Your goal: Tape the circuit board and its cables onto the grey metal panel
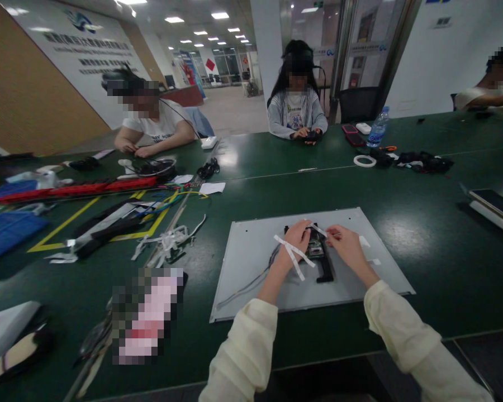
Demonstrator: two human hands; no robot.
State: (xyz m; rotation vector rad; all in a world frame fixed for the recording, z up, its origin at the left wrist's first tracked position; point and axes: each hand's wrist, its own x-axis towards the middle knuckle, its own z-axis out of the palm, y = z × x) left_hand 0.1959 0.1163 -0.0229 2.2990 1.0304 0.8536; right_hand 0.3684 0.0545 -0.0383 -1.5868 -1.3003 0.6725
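A black plastic frame with a green circuit board [317,249] lies on a white board [251,251]. My left hand [297,237] is closed over the frame's upper left part, its fingertips partly hidden. With pinched fingers, my right hand [344,243] holds one end of a white tape strip [319,229]. That strip's other end reaches the fingertips of my left hand. More tape strips [294,255] hang across the back of my left hand and wrist. Thin grey wires [247,287] run from the frame toward the board's lower left corner.
Left of the board lie a tangle of white strips [167,243], a blurred pink object [153,315] and a blue tray [14,231]. Across the green table [260,187] sit two people. A water bottle [378,128] and white tape roll [364,161] stand at the back right.
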